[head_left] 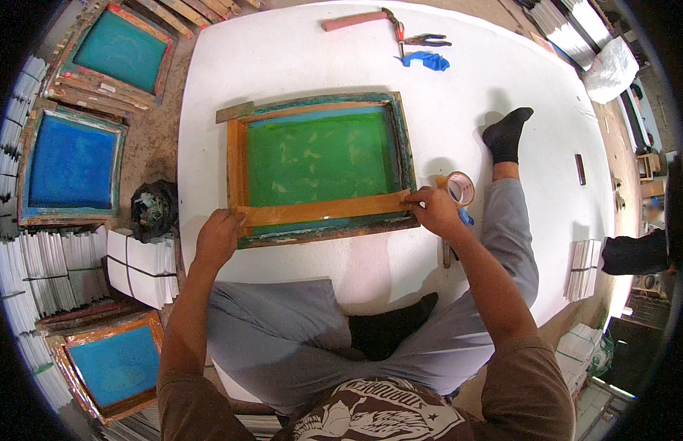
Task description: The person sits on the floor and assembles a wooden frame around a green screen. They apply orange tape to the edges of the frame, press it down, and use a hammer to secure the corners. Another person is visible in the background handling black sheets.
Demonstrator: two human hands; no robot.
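1. The person's left hand (218, 237) touched the left end of a brown tape strip (323, 210); whether its grip pinched or pressed could not be told.
2. The right hand (434, 211) had its grip closed on the strip's right end.
3. The strip spanned the framed green screen's (319, 160) near side, on the white desk (268, 51).
4. Beyond lay pliers (432, 40) and a hammer (358, 20).

Even, bright light washes the white surface (282, 59), soft shadows lie up and left of the socked foot (507, 136) and the tape roll (454, 189), a small glint marks the brown tape strip (323, 211), and fisheye distortion bends straight edges toward a black rim.
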